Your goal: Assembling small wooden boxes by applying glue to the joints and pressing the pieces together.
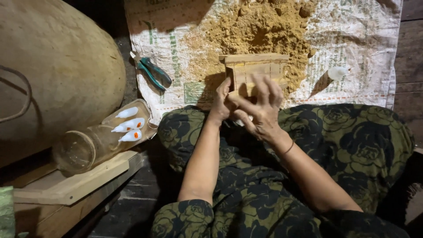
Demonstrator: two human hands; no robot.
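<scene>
A small wooden box-shaped piece (254, 67) is held up over my lap. My left hand (221, 103) grips its lower left side. My right hand (261, 108) presses on its front with the fingers spread, and something small and white shows just under the palm. Behind the wooden piece lies a heap of tan sawdust (260, 28) on a printed white sack (361, 48).
Green-handled pliers (153, 72) lie on the sack's left edge. A clear jar (94, 145) on its side holds three small white glue bottles (129, 124). Another white bottle (337, 72) lies right. A large tan rounded object (57, 66) fills the left; wooden boards (75, 183) sit below.
</scene>
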